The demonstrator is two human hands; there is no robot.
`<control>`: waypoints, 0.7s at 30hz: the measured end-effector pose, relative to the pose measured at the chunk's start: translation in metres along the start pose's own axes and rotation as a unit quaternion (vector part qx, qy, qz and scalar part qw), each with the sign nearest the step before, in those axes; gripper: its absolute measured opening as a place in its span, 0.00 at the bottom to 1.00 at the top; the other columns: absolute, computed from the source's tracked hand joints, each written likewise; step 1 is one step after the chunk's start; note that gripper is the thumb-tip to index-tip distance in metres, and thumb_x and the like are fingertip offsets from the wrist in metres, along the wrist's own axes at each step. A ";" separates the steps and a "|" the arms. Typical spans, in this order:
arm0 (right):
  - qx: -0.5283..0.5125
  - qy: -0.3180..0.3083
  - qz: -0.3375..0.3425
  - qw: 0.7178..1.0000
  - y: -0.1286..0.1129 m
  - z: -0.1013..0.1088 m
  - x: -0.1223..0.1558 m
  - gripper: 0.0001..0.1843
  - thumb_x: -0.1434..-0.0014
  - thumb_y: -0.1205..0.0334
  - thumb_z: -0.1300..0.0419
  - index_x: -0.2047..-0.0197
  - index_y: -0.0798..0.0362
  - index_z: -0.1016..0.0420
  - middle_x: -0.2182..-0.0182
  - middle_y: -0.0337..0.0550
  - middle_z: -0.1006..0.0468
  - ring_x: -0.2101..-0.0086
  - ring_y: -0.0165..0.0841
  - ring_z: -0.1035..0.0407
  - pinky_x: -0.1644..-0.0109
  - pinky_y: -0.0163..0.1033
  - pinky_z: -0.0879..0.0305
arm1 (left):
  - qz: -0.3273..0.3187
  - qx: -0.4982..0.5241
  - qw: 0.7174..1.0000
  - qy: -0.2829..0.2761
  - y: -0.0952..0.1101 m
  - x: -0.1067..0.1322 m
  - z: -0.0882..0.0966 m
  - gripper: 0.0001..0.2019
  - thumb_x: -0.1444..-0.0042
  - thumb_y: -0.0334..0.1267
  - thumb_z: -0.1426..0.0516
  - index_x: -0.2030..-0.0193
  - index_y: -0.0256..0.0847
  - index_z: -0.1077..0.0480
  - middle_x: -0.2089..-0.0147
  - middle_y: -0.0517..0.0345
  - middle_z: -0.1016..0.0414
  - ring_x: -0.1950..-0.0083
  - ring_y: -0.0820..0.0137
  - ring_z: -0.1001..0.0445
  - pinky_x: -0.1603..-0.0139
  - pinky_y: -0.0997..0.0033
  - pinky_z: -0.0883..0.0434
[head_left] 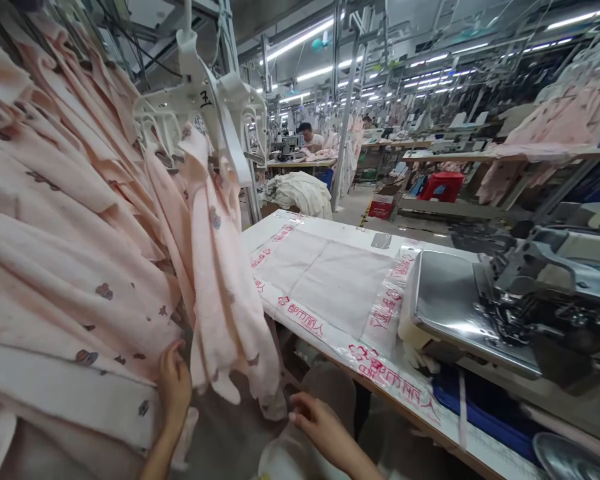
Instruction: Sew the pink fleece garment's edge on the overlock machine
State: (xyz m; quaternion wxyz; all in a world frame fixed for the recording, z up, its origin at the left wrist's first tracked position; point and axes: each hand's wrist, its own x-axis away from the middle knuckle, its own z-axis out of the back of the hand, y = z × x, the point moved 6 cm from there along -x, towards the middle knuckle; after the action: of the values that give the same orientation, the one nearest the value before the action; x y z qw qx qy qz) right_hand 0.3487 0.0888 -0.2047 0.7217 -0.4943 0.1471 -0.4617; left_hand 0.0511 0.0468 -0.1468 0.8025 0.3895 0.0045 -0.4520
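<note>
1. Nearest us, our right hand hovers low with fingers loosely curled, holding nothing, just beside the hem of the hanging pink garment.
2. Our left hand presses against the edge of the pink fabric stack; we cannot tell whether the fingers pinch it, as the cloth hides them.
3. The stack runs out of view at the left, and our forearms are cut off below.
4. The garment hangs from a white hanger clamp.
5. To the right, the worktable carries plastic-wrapped white cloth, then a sewing machine.
6. A person sits far behind, partly hidden.
</note>
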 end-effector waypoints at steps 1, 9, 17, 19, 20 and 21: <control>-0.003 -0.004 0.002 1.000 0.001 -0.002 -0.003 0.14 0.49 0.63 0.46 0.59 0.56 0.27 0.70 0.44 0.23 0.68 0.36 0.30 0.65 0.35 0.41 | -0.035 -0.009 0.999 0.003 0.017 -0.004 -0.003 0.20 0.42 0.37 0.62 0.48 0.30 0.43 0.45 0.34 0.38 0.41 0.55 0.41 0.42 0.49 0.43; -0.046 -0.005 0.012 0.999 0.019 -0.021 -0.006 0.17 0.49 0.61 0.48 0.57 0.56 0.28 0.67 0.45 0.24 0.65 0.35 0.31 0.64 0.34 0.40 | -0.250 -0.134 0.911 -0.299 0.132 -0.031 -0.141 0.09 0.44 0.38 0.45 0.61 0.35 0.30 0.59 0.50 0.27 0.53 0.65 0.30 0.48 0.59 0.35; -0.052 0.015 -0.017 0.998 0.071 -0.022 0.006 0.14 0.52 0.62 0.47 0.62 0.56 0.27 0.76 0.40 0.27 0.72 0.33 0.32 0.69 0.33 0.41 | -0.201 -0.294 0.847 -0.395 0.114 -0.024 -0.160 0.11 0.43 0.40 0.45 0.58 0.34 0.32 0.58 0.54 0.29 0.56 0.67 0.29 0.54 0.60 0.31; -0.056 0.018 -0.019 0.998 0.076 -0.023 0.005 0.16 0.53 0.62 0.45 0.60 0.55 0.27 0.74 0.40 0.25 0.71 0.34 0.31 0.68 0.33 0.39 | -0.216 -0.296 0.831 -0.419 0.128 -0.015 -0.149 0.08 0.46 0.38 0.43 0.64 0.34 0.30 0.63 0.55 0.27 0.59 0.68 0.28 0.56 0.62 0.30; -0.060 0.025 -0.020 0.998 0.077 -0.024 0.002 0.18 0.54 0.62 0.44 0.58 0.54 0.27 0.72 0.42 0.24 0.70 0.35 0.30 0.66 0.33 0.38 | -0.231 -0.291 0.824 -0.428 0.139 -0.011 -0.141 0.06 0.48 0.36 0.42 0.68 0.34 0.30 0.65 0.54 0.27 0.60 0.66 0.27 0.57 0.61 0.31; -0.064 0.036 -0.022 0.997 0.078 -0.026 -0.002 0.22 0.56 0.62 0.43 0.55 0.54 0.28 0.68 0.44 0.23 0.66 0.36 0.29 0.64 0.34 0.36 | -0.249 -0.284 0.819 -0.432 0.153 -0.008 -0.129 0.04 0.50 0.34 0.41 0.70 0.35 0.29 0.67 0.53 0.26 0.61 0.64 0.27 0.58 0.61 0.31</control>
State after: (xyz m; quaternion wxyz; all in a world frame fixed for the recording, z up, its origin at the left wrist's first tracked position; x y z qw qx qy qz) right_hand 0.3711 0.0822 -0.2835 0.6725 -0.5259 0.1911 -0.4845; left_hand 0.2019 0.1779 -0.1386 0.6569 -0.1056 -0.1178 -0.7372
